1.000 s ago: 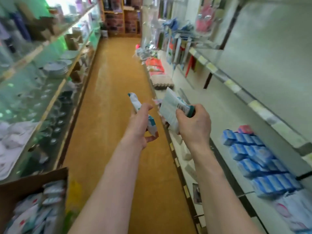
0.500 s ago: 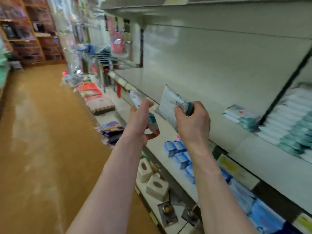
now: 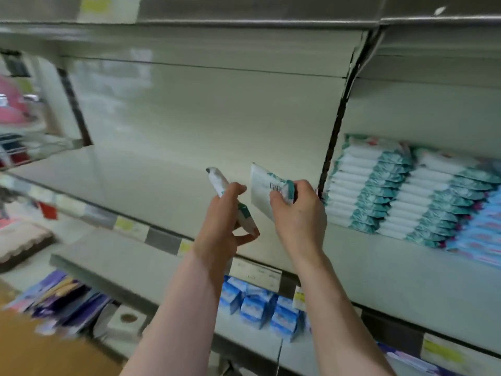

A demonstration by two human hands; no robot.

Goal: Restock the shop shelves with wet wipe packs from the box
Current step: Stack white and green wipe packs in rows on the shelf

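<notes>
My left hand grips a white and teal wet wipe pack edge-on, its top sticking up above my thumb. My right hand holds a second wet wipe pack by its teal end, barcode side toward me. Both hands hover over the front part of a pale grey shelf, just left of a dark upright divider. Right of the divider, several white and teal wipe packs lie stacked in rows on the same level. The box is out of view.
Blue packs lie at the far right of the stacked shelf. On the lower shelf sit small blue cartons, purple packets and a white box. Price labels line the shelf edge. Orange floor shows at bottom left.
My view has swung right from the aisle to face the shelves. Both hands, each still holding a pack, have come up in front of the bare shelf section beside the stacked wipes.
</notes>
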